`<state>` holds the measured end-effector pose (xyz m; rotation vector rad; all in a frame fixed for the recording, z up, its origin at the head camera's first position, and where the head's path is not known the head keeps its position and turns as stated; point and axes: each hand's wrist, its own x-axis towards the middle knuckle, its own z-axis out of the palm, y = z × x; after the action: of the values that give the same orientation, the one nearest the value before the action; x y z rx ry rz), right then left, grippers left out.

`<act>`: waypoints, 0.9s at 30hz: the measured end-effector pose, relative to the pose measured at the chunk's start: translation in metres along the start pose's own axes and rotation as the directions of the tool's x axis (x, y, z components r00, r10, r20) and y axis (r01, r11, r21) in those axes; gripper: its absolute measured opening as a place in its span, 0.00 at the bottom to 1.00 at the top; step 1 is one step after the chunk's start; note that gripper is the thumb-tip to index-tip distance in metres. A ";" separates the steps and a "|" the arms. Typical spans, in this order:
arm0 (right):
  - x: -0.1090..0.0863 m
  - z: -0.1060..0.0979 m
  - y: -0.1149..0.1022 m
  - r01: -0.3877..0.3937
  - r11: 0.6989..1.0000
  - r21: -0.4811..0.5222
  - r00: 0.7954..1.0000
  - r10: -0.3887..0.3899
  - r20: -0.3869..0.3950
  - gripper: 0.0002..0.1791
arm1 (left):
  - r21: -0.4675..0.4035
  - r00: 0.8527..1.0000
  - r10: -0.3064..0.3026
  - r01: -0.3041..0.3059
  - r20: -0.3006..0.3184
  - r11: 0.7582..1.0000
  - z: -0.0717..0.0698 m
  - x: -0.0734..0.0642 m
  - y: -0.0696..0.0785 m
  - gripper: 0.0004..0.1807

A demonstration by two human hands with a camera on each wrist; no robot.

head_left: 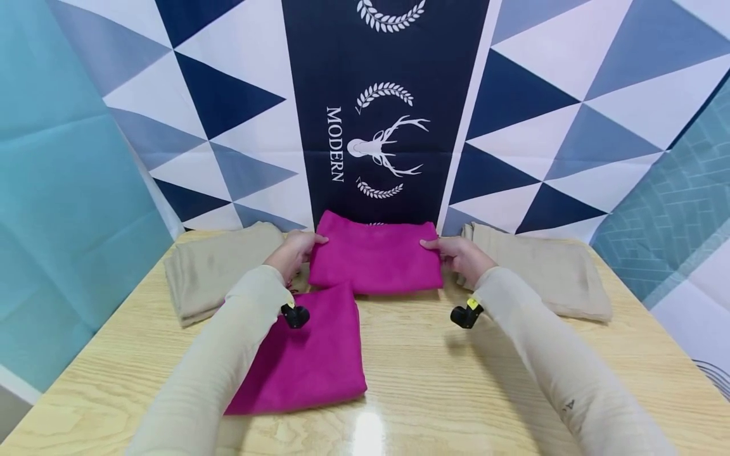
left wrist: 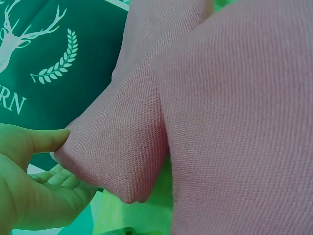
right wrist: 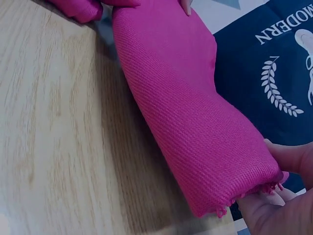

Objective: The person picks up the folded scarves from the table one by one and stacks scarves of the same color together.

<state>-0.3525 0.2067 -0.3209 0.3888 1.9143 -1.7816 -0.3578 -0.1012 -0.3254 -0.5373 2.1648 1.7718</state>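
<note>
A folded magenta scarf (head_left: pixel 376 259) hangs between my two hands near the back of the table, a shadow beneath it. My left hand (head_left: pixel 293 254) pinches its left end, thumb on top and fingers underneath. At the opposite end my right hand (head_left: pixel 461 256) grips it the same way; the right wrist view shows a short fringe on that end of the scarf (right wrist: pixel 190 142). Nearer to me, under my left forearm, lies a second folded magenta scarf (head_left: pixel 325 361), partly hidden by the sleeve. Colours look washed out in the left wrist view.
Folded beige cloths lie at the back left (head_left: pixel 213 272) and back right (head_left: pixel 538 272) of the wooden table (head_left: pixel 422 380). Behind the table hangs a patterned curtain (head_left: pixel 388 76) with a deer head. Small black cameras (head_left: pixel 295 315) sit at both wrists.
</note>
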 end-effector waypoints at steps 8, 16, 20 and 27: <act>-0.013 0.000 -0.008 0.011 1.000 0.017 1.000 -0.011 -0.025 0.06 | -0.021 1.000 0.014 -0.014 -0.002 1.000 -0.003 -0.011 0.008 0.26; -0.028 -0.001 -0.021 0.069 0.997 0.041 0.998 -0.070 0.009 0.04 | -0.042 0.998 0.064 -0.064 0.002 0.997 -0.004 -0.024 0.023 0.29; -0.036 -0.001 -0.025 0.069 0.997 0.039 0.998 -0.069 0.008 0.05 | -0.037 0.998 0.067 -0.067 -0.008 0.997 -0.005 -0.030 0.027 0.29; -0.047 -0.001 -0.030 0.071 0.996 0.049 0.997 -0.072 0.024 0.05 | -0.016 0.996 0.086 -0.086 -0.014 0.996 -0.006 -0.037 0.034 0.28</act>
<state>-0.3291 0.2106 -0.2706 0.3162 1.8930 -1.8720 -0.3401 -0.0974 -0.2778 -0.4680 2.2156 1.8365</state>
